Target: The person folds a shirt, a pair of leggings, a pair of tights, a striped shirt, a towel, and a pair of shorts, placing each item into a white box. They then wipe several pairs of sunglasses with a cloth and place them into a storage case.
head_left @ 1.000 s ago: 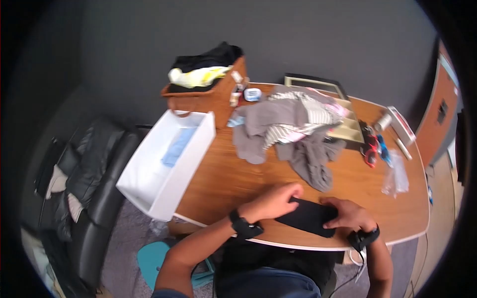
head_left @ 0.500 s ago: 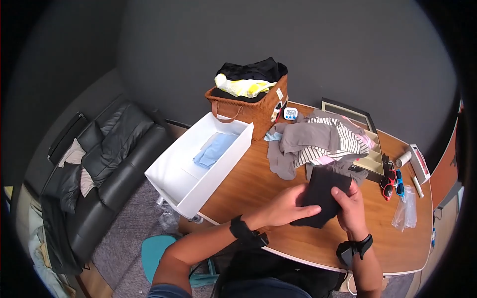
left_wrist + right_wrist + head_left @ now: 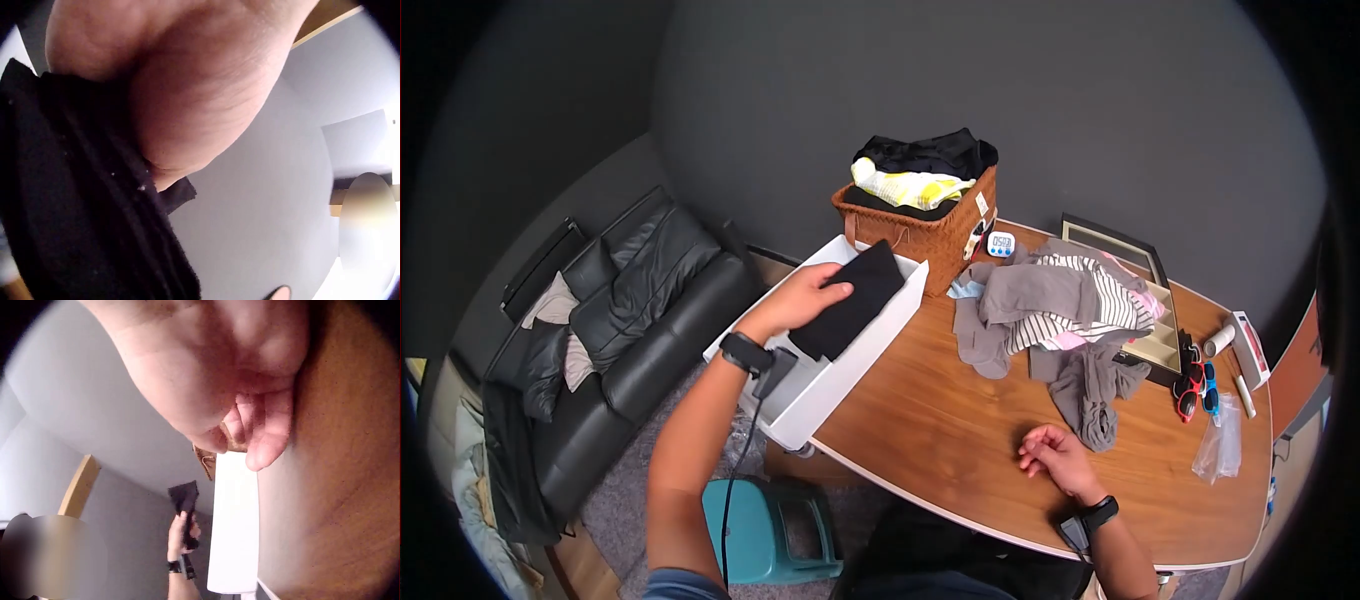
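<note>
My left hand grips a folded black cloth above the white open box, thumb on top of the cloth. In the left wrist view the layered edges of the black cloth show below the hand. The cloth and hand hide much of the box's inside. My right hand rests near the front of the wooden table, its fingers loosely curled with nothing in them. Beyond it lies a heap of grey clothes with a striped piece.
Behind the box stands a brown woven basket full of clothes, with a small timer beside it. Sunglasses, a clear plastic bag and a compartment tray lie right. A teal stool stands below the table edge.
Both hands held the black cloth over the table, where it became folded smaller. The left hand has carried it left over the box; the right hand has let go and dropped to the table.
</note>
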{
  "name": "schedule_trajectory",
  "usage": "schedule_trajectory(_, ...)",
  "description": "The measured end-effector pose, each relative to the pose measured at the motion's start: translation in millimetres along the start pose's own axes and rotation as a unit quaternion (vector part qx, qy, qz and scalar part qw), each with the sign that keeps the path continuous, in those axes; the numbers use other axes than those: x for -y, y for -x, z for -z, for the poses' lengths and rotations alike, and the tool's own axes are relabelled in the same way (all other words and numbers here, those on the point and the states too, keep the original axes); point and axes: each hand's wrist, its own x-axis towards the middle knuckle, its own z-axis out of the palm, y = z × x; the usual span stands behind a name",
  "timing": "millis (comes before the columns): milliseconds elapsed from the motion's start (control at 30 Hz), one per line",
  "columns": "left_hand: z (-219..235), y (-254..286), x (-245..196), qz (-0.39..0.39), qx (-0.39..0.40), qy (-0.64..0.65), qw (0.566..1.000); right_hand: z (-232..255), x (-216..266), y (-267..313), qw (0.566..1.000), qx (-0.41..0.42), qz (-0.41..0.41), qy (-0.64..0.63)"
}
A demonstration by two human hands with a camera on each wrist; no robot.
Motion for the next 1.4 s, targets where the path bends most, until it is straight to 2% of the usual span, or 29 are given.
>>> schedule_trajectory(33, 15.9, -10.2, 19.5, -0.005, -0.008, -0.03, 1.0, -7.8, 12.1, 3.9, 0.999, -0.025, -0.003, -0.029)
schedule_trajectory(133, 43.8, -27.4, 47.1, 0.004, -0.028, -0.111, 0.993, -3.5, 8.1, 0.0, 0.999, -0.012, -0.017, -0.025)
schedule_trajectory(167, 51.3, -34.9, 58.8, -0.001, -0.029, -0.111, 0.993, -3.2, 6.8, -0.3, 1.0, -0.011, -0.018, -0.016)
schedule_trajectory(233, 63.0, -51.6, 86.3, 0.037, -0.022, -0.075, 0.996, -1.4, 2.3, 1.0, 1.0, -0.01, -0.014, -0.013)
schedule_trajectory(300, 79.1, -72.3, 130.4, 0.024, -0.038, -0.1, 0.994, -3.3, 5.1, 1.7, 1.0, -0.016, -0.02, -0.007)
schedule_trajectory(333, 76.5, -72.8, 131.1, 0.017, -0.053, -0.126, 0.99, -3.5, 4.9, 1.2, 1.0, -0.019, -0.018, -0.006)
schedule_trajectory(367, 73.1, -68.2, 134.1, 0.055, -0.068, -0.176, 0.981, -2.7, 4.0, 0.6, 1.0, -0.017, -0.019, -0.006)
schedule_trajectory(400, 68.1, -67.0, 137.2, 0.104, -0.094, -0.347, 0.927, -1.8, 3.4, 0.9, 1.0, -0.016, -0.023, -0.007)
schedule_trajectory(467, 44.6, -60.2, 110.5, 0.129, -0.062, -0.443, 0.885, -2.5, 3.6, 2.2, 1.0, -0.02, -0.017, 0.001)
schedule_trajectory(533, 36.6, -61.9, 109.6, 0.122, -0.047, -0.451, 0.883, -4.5, 1.9, 1.7, 1.0, -0.02, -0.011, 0.003)
schedule_trajectory(600, 31.7, -58.9, 104.6, 0.118, 0.019, -0.453, 0.884, -5.6, 4.6, 2.2, 1.0, -0.022, -0.011, 0.005)
schedule_trajectory(733, 17.7, -57.5, 117.7, 0.194, 0.044, -0.429, 0.881, -4.1, 3.3, 2.4, 1.0, -0.019, -0.008, -0.005)
schedule_trajectory(800, 14.3, -57.4, 123.6, 0.19, 0.046, -0.438, 0.878, -3.7, 3.0, 2.9, 1.0, -0.018, -0.006, -0.011)
schedule_trajectory(867, 14.4, -56.2, 131.3, 0.137, 0.037, -0.394, 0.908, -3.5, 2.0, 2.7, 1.0, -0.015, -0.007, -0.016)
schedule_trajectory(900, 14.3, -56.3, 134.8, 0.138, 0.038, -0.396, 0.907, -2.6, 1.7, 2.5, 1.0, -0.012, -0.008, -0.011)
schedule_trajectory(967, 6.5, -51.0, 113.2, 0.136, 0.089, -0.373, 0.914, -2.1, 1.9, 1.8, 1.0, -0.01, -0.006, -0.007)
schedule_trajectory(1000, 5.1, -52.0, 112.3, 0.135, 0.09, -0.374, 0.913, -1.7, 1.6, 2.1, 1.0, -0.008, -0.005, -0.009)
schedule_trajectory(1067, 2.4, -52.3, 112.6, 0.1, 0.051, -0.337, 0.935, -0.6, 1.2, 2.1, 1.0, -0.006, -0.001, -0.01)
schedule_trajectory(1100, 3.0, -53.2, 116.3, 0.09, -0.002, -0.347, 0.933, -0.3, 0.6, 2.1, 1.0, -0.003, 0.001, -0.008)
schedule_trajectory(1133, 5.1, -56.5, 121.5, 0.09, -0.002, -0.347, 0.933, -0.2, 0.2, 1.8, 1.0, 0.001, 0.004, -0.005)
schedule_trajectory(1200, 8.1, -61.6, 133.3, 0.094, -0.031, -0.461, 0.882, -0.2, -0.3, 2.1, 1.0, 0.0, -0.001, -0.008)
schedule_trajectory(1333, 2.8, -57.7, 112.6, 0.151, -0.026, -0.489, 0.859, -0.4, -0.6, 2.7, 1.0, -0.001, -0.004, -0.016)
schedule_trajectory(1400, 2.0, -55.6, 110.9, 0.172, 0.019, -0.534, 0.827, -0.1, -0.4, 2.7, 1.0, -0.002, -0.008, -0.012)
